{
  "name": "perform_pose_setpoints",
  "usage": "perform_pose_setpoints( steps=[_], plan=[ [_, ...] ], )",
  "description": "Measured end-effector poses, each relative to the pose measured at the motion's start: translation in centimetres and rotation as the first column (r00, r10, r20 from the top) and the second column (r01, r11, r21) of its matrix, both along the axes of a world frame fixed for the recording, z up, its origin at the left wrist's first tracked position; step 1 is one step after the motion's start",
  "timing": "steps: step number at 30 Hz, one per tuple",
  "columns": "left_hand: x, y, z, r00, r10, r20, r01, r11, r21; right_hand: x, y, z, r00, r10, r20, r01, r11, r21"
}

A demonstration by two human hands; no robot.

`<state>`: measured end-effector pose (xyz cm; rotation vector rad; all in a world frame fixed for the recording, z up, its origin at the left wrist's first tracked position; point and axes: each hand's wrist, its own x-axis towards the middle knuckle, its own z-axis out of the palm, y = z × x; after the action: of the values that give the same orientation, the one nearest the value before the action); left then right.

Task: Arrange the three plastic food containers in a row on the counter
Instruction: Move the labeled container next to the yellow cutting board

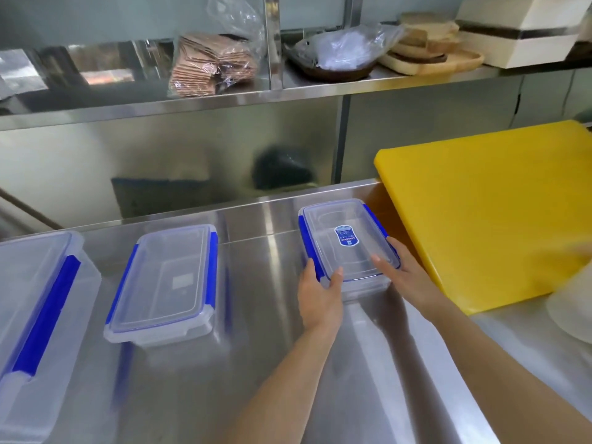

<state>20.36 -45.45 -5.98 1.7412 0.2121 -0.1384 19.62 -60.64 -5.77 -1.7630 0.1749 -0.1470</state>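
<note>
Both hands hold the right container on the steel counter, with two more to its left.

The left hand [318,298] grips the near-left corner of the right container [347,243], thumb on the lid; the right hand [405,272] clasps its near-right edge, fingers spread over the lid and covering that corner. Whether the container rests on the counter [256,363] or is just lifted cannot be told. Its blue label is too small to read. It sits just beside a yellow board [480,213], whose right side runs out of view. The middle container [165,283] lies flat, well apart. The left container [35,315] is cut off by the picture's edge. Something white at far right is blurred and cropped.
</note>
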Motion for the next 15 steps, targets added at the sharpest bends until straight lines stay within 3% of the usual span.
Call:
perform_pose_setpoints(
  steps=[7,9,11,12,15],
  plan=[
    [0.2,-0.1,0.5,0.997,-0.075,0.023,0.071,0.987,0.143,-0.1,-0.9,-0.5,1.000,0.010,-0.009,-0.012,0.988,-0.151],
    [0.2,1.6,1.3,0.990,-0.096,0.099,0.070,0.968,0.241,0.0,-0.8,-0.2,0.991,-0.126,-0.038,0.106,0.935,-0.338],
    [0.4,4.5,2.3,0.981,-0.063,0.182,0.001,0.947,0.322,0.3,0.1,0.6,0.948,-0.318,0.013,0.276,0.802,-0.530],
    [0.5,6.4,2.9,0.973,-0.038,0.229,-0.051,0.927,0.371,0.5,1.1,1.2,0.933,-0.352,0.079,0.334,0.762,-0.555],
    [1.6,13.3,3.6,0.937,0.062,0.343,-0.229,0.851,0.473,0.9,6.3,2.7,0.943,-0.283,0.176,0.333,0.765,-0.551]
  ],
)
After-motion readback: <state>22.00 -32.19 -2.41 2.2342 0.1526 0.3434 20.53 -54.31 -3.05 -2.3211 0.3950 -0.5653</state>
